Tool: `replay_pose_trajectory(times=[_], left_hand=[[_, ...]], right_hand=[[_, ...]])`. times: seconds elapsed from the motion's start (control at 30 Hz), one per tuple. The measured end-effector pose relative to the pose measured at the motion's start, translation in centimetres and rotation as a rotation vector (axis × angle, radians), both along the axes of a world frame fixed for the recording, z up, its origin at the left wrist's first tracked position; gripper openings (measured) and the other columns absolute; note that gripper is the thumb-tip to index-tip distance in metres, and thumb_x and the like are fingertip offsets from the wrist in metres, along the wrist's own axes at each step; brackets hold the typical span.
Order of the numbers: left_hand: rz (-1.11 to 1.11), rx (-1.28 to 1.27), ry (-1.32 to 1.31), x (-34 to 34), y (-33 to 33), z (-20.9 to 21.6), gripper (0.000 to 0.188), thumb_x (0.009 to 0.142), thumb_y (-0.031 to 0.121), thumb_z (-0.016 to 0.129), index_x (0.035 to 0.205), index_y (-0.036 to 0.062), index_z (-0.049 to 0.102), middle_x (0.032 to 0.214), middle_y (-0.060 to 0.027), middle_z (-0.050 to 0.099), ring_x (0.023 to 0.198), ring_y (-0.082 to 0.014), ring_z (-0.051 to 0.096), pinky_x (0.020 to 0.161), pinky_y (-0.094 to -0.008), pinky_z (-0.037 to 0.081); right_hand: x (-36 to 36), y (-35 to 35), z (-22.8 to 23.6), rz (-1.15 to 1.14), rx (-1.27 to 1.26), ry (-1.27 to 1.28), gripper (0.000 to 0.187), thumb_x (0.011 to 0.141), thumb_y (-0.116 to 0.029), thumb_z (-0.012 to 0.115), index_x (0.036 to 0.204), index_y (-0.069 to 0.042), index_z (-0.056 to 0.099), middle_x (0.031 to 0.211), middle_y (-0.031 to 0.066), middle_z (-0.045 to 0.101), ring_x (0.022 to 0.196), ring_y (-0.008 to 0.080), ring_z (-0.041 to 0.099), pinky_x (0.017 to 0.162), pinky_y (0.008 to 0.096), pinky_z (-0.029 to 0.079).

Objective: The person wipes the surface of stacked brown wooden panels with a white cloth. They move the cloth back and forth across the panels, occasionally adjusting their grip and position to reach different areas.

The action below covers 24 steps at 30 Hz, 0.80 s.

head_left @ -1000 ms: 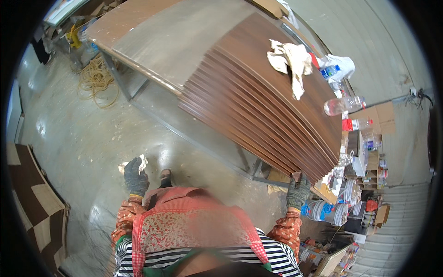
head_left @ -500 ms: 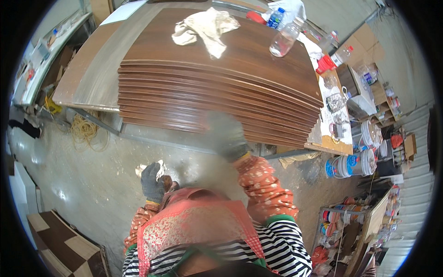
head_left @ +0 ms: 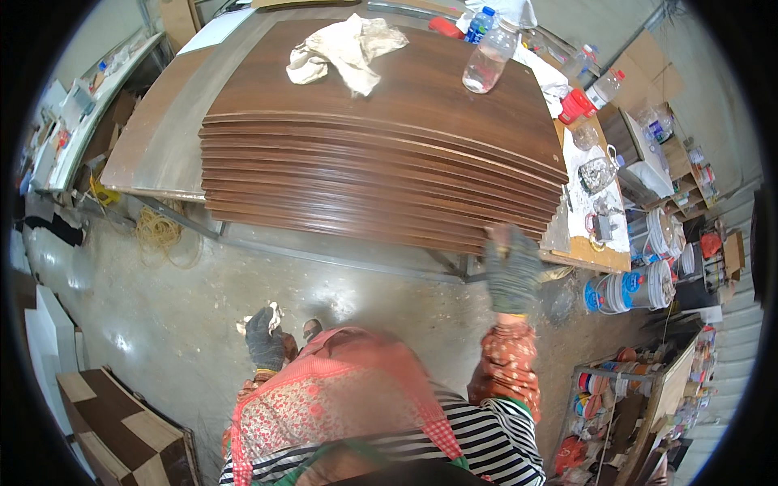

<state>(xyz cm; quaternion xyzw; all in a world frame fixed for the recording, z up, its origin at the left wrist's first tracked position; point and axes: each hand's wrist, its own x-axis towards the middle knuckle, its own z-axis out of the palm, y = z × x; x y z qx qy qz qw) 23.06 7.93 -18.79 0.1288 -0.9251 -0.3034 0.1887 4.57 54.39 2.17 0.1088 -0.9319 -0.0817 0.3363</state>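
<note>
We see pile of brown boards (head_left: 381,174) on worktop (head_left: 158,154), long side running left to right before us. Right hand (head_left: 512,271) nearer, at front edge near right end; boards lie ahead and left of fingers. Its grip blurry, we can't tell. Left hand (head_left: 264,340) low, fingers curled round white rag (head_left: 274,312).

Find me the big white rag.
In the head view, the rag lies atop the stacked boards, toward their far edge, left of the clear bottle there.

Left head-worn fisheye view, downward over brown panels (head_left: 381,150) close ahead
</note>
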Motion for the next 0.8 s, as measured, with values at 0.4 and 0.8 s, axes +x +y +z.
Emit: replay_pose_trajectory(times=[0.4, 0.8], left_hand=[[-0.091, 0.011, -0.08, -2.6, 0.7, 0.2, 0.049, 0.076, 0.004, 0.071, 0.125, 0.0091, 0.066, 0.123, -0.0143, 0.065, 0.116, -0.034, 0.059, 0.105, -0.0443, 0.044], [-0.159, -0.013, -0.091, -2.3, 1.9, 0.5, 0.055, 0.072, 0.001, 0.074, 0.126, 0.0116, 0.066, 0.124, -0.012, 0.065, 0.116, -0.0327, 0.06, 0.103, -0.0437, 0.046]], right_hand=[[-2.2, -0.1, -1.2, 0.061, -0.102, -0.174, 0.031, 0.085, -0.027, 0.066, 0.115, -0.015, 0.068, 0.099, 0.0113, 0.064, 0.093, 0.031, 0.064, 0.081, 0.0455, 0.051], [2.1, 12.7, -2.2, -0.449, -0.514, -0.107, 0.057, 0.088, -0.042, 0.07, 0.129, -0.002, 0.062, 0.115, 0.0234, 0.065, 0.107, 0.0403, 0.062, 0.096, 0.0477, 0.047]])
